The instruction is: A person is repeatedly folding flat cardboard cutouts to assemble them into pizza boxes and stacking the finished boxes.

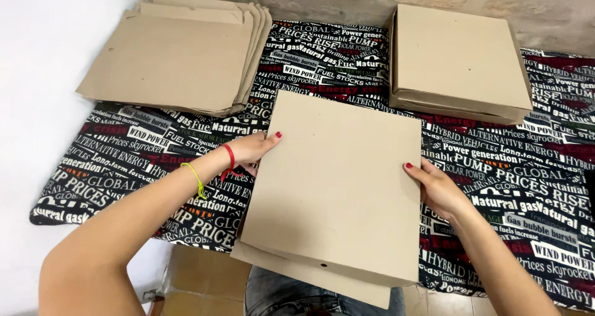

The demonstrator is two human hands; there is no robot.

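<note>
A flat brown cardboard box (338, 186) lies half-folded in front of me, its lid flap overlapping a lower panel with a small hole. My left hand (253, 148) grips its left edge, thumb on top, with a red and a yellow band on the wrist. My right hand (436, 186) holds the right edge, thumb pressed on the top face. Both hands have red-painted nails.
A stack of flat unfolded cardboard blanks (180, 52) lies at the back left. Finished closed boxes (458, 62) are stacked at the back right. A black cloth printed with text (520, 167) covers the table. A white wall is on the left.
</note>
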